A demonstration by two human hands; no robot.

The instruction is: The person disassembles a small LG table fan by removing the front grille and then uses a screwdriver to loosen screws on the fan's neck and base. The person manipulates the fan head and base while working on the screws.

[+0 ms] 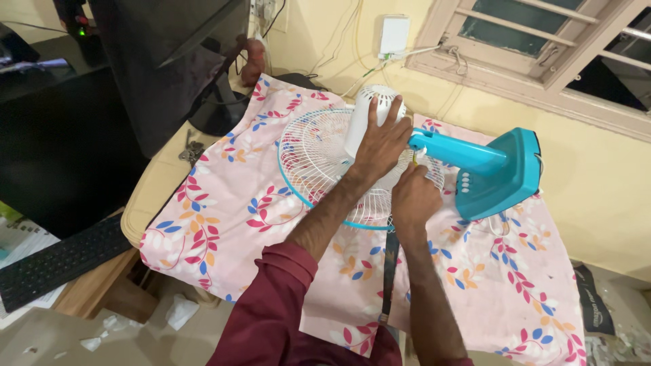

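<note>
White plastic fan motor housing [374,112] is gripped by the left hand [383,146]; right hand [413,196] clenches a thin yellow-tipped tool [415,160]; keep the housing steadied near the table's [159,183] far edge.

Tool tip [415,160] hidden behind right hand [413,198]

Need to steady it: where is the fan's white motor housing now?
In the head view, the white ribbed plastic motor housing sits centre-top, under the left hand, above the white wire grille.
</note>
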